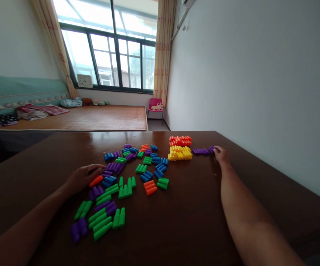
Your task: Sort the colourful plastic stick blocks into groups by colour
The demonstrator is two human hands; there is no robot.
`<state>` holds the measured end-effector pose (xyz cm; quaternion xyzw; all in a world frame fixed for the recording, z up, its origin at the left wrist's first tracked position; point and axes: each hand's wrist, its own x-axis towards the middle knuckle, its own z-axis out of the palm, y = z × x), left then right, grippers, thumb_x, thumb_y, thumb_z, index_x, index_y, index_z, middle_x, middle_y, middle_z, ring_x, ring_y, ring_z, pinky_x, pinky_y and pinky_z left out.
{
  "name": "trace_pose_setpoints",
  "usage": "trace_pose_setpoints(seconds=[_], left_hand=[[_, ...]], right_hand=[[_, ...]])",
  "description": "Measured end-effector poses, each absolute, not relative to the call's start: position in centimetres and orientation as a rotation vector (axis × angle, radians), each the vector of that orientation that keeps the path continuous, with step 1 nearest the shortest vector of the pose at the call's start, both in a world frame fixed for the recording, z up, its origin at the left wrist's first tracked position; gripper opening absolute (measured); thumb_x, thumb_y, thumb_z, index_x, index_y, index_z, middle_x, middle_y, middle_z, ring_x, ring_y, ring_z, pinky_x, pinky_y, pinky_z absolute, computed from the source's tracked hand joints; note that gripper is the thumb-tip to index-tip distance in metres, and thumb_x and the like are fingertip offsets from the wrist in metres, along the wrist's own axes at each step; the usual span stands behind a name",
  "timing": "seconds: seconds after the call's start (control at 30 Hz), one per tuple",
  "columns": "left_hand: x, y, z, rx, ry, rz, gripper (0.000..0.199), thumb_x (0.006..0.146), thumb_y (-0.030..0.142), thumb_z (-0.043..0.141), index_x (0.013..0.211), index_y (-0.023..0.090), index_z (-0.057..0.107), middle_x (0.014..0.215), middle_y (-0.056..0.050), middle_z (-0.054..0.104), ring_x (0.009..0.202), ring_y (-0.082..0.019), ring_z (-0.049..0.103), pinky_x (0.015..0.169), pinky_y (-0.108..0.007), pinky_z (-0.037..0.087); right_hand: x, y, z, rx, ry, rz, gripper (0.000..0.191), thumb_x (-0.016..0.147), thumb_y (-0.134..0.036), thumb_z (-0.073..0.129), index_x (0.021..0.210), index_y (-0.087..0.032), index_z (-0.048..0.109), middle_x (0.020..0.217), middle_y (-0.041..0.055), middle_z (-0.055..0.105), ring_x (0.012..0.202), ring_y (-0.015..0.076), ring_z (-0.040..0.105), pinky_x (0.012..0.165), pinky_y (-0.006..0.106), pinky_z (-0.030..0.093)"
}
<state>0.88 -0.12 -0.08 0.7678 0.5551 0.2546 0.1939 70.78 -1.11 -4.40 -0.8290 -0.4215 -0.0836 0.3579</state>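
Note:
On the dark brown table (187, 214), my right hand (221, 153) pinches a small purple piece (211, 149) at the right end of a purple row (200, 151). Left of that row stand a stacked yellow block group (180, 153) and a red-orange group (180, 140) behind it. My left hand (85, 175) rests at the left edge of the scattered pieces, its fingers beside purple pieces (115, 168) and an orange piece (96, 180). Whether its fingertips hold something I cannot make out. Green pieces (125, 191) and blue pieces (147, 176) lie between the hands.
More green pieces (100, 223) and a purple piece (79, 229) lie near the front left. Beyond the table are a low bed (107, 116) with cloths, a pink chair (155, 103) and a window. A white wall (245, 74) runs along the right.

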Motion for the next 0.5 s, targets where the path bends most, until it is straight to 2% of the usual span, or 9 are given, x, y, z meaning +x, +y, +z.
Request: trace_pose_setpoints(seconds=[0.2,0.37,0.5], left_hand=[[0.9,-0.2,0.0,2.158,1.559,0.706,0.055,0.076,0.068,0.052,0.100,0.025,0.075,0.096,-0.001,0.076,0.091,-0.025,0.069,0.077,-0.024,0.052],[1.3,-0.8,0.4,2.175,1.544,0.727,0.052,0.077,0.064,0.052,0.099,0.023,0.075,0.096,-0.002,0.076,0.090,-0.024,0.069,0.078,-0.024,0.051],[1.5,-0.9,0.3,2.185,1.511,0.745,0.050,0.079,0.061,0.051,0.099,0.022,0.075,0.096,-0.002,0.076,0.089,-0.022,0.069,0.079,-0.024,0.050]], right_hand=[[70.1,-0.6,-4.6,-2.028,-1.163,-0.247,0.038,0.081,-0.031,0.052,0.111,-0.020,0.072,0.102,0.0104,0.073,0.088,0.0224,0.065,0.081,0.035,0.049],[70.2,-1.0,-4.6,-2.061,-1.158,-0.257,0.039,0.081,-0.033,0.050,0.108,-0.018,0.073,0.098,0.0124,0.073,0.083,0.0243,0.065,0.076,0.037,0.050],[69.5,-0.8,-3.1,-2.037,-1.025,-0.489,0.043,0.084,-0.039,0.046,0.110,-0.016,0.071,0.096,0.0164,0.072,0.078,0.0266,0.064,0.074,0.042,0.048]])
